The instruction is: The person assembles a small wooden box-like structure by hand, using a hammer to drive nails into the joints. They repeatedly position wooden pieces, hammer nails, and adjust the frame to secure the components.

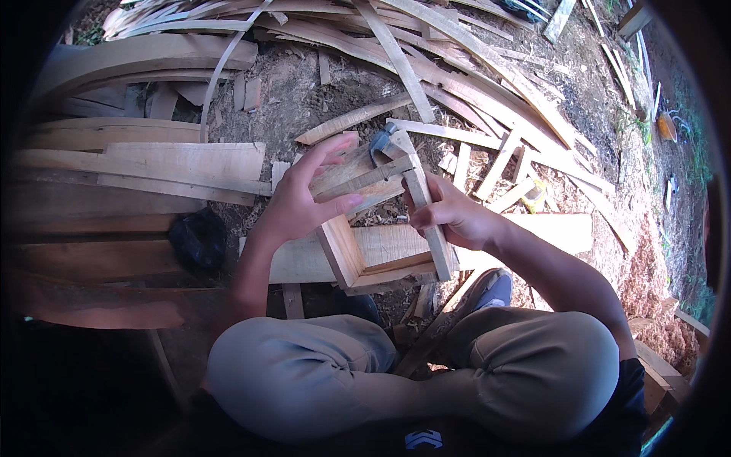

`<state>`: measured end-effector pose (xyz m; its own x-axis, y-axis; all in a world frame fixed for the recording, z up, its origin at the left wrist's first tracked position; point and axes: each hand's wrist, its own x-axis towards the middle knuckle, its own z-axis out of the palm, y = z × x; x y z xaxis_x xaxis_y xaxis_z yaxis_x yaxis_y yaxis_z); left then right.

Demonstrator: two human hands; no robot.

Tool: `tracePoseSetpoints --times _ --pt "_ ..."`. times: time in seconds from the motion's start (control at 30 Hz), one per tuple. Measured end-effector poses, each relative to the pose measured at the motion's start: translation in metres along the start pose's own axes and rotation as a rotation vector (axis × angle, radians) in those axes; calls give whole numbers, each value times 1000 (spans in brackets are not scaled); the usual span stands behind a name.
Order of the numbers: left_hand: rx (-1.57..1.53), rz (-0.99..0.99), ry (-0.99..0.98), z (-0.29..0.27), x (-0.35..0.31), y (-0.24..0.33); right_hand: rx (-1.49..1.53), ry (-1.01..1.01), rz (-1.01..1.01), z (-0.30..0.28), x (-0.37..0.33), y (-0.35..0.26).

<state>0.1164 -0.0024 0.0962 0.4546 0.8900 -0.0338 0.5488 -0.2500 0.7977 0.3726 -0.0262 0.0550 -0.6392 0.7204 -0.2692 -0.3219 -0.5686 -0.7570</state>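
A small four-sided wooden frame (pixel 343 247) is tilted up before my knees. My right hand (pixel 449 213) grips its right-hand side piece, fingers wrapped behind and thumb in front. At the frame's upper left, my left hand (pixel 304 198) is open, with its fingers stretched out and the thumb apart beside the upper slat (pixel 365 179). Whether that hand touches the wood, I cannot tell. Just beyond the frame's top corner shows a blue-grey metal hammer head (pixel 383 142); its handle is not clearly visible. Under the frame runs a pale flat board (pixel 293 263).
Long thin wood strips (pixel 472 99) lie heaped at the far side. Wide planks (pixel 179 164) and a curved timber (pixel 145 61) are stacked at left, near a black plastic bag (pixel 198 238). A yellow object (pixel 535 196) sits among offcuts at right. Shavings (pixel 647 266) cover the far-right ground.
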Motion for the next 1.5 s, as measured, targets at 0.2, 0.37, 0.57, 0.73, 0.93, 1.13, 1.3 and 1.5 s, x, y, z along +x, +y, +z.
tracePoseSetpoints --times 0.2,0.37,0.57,0.73,0.93,1.13,1.3,1.5 --pt "53 -276 -444 5 3 -11 58 -77 224 -15 6 13" --pt "-124 -258 -534 22 -3 -32 42 -143 273 -27 11 18" --pt "-574 -399 -439 66 -20 -47 -234 -161 236 -42 17 21" --pt "-601 -549 -425 78 -21 -51 -272 -90 293 -50 16 16" --pt "-489 -616 -390 68 -15 -39 -377 -102 138 -57 22 27" --pt "-83 -523 -219 22 -16 -34 -665 126 -57 -55 21 1" --pt "342 -537 -256 -27 -5 6 -1602 488 26 -85 0 29" --pt "732 -552 -150 -43 1 45 -1025 299 231 -117 5 48"
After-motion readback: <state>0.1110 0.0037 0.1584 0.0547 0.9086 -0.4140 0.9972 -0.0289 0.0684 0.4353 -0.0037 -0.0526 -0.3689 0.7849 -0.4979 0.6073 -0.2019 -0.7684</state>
